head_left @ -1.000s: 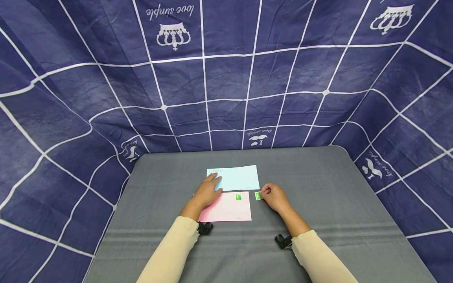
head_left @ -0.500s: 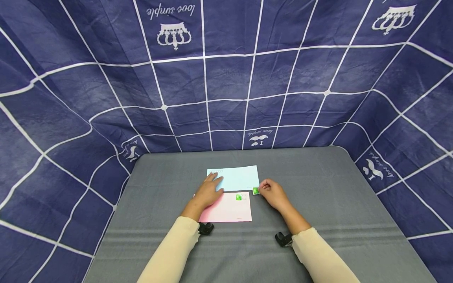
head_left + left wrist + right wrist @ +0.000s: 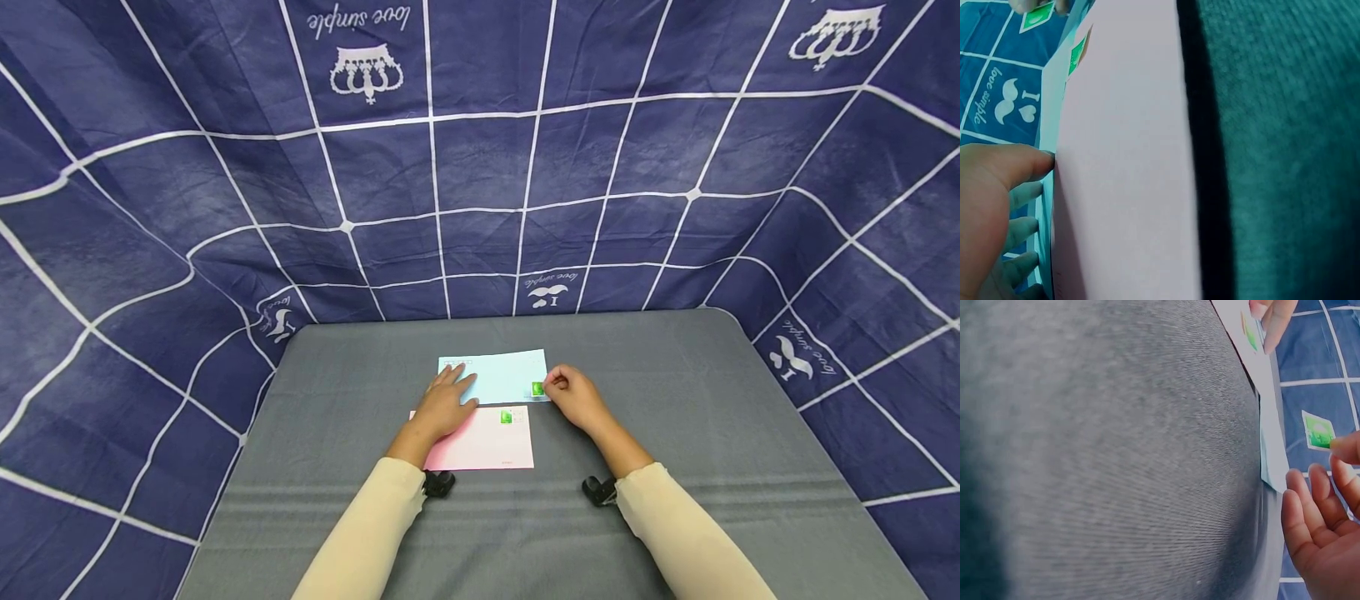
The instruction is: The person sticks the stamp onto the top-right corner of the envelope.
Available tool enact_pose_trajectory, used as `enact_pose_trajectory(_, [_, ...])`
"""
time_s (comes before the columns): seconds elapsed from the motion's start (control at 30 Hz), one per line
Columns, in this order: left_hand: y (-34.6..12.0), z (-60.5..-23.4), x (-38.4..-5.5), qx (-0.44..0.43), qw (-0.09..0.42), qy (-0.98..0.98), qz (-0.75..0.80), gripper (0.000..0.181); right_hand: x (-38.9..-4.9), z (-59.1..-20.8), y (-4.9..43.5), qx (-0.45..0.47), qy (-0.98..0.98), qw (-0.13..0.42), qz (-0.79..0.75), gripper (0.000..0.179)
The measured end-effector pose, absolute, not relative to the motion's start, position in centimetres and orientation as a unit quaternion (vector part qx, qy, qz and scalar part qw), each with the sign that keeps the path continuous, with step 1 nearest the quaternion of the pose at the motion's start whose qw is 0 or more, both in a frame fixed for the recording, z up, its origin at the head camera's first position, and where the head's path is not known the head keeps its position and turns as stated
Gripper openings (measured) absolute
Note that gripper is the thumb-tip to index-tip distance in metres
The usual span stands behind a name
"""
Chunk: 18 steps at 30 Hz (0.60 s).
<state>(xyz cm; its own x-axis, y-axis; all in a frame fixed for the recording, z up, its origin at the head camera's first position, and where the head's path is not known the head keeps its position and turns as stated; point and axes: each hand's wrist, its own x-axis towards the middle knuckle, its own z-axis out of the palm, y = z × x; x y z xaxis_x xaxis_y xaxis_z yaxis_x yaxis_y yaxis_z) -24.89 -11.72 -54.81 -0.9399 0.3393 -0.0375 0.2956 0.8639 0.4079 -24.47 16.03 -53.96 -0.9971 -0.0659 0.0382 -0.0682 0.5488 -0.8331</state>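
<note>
My right hand [image 3: 577, 402] pinches a small green stamp [image 3: 537, 389] with a white border between thumb and finger. In the head view the stamp is over the right end of the light blue envelope [image 3: 502, 377]. The right wrist view shows the stamp [image 3: 1318, 432] held clear of the paper, above the envelopes. My left hand [image 3: 442, 408] rests with spread fingers on the left part of the blue envelope. Its thumb lies by the upper edge of the pink envelope [image 3: 480, 442], which bears another green stamp [image 3: 506, 417] at its upper right.
Both envelopes lie on a grey cloth-covered table [image 3: 675, 400], pink nearer and blue behind. A dark blue curtain [image 3: 480, 167] with white grid lines surrounds the table at the back and sides. Black wrist cameras sit below each hand.
My right hand has carried the stamp away from me and slightly left, from beside the pink envelope to over the blue envelope's right end. My left hand has hardly moved.
</note>
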Motion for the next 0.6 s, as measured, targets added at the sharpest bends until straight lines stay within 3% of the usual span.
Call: enact_pose_trajectory(0.6, [-11.4, -54.8, -25.1, 0.157, 0.063, 0.969, 0.181, 0.056, -26.7, -53.6, 15.5, 0.035, -0.888, 0.005, 0.458, 0.010])
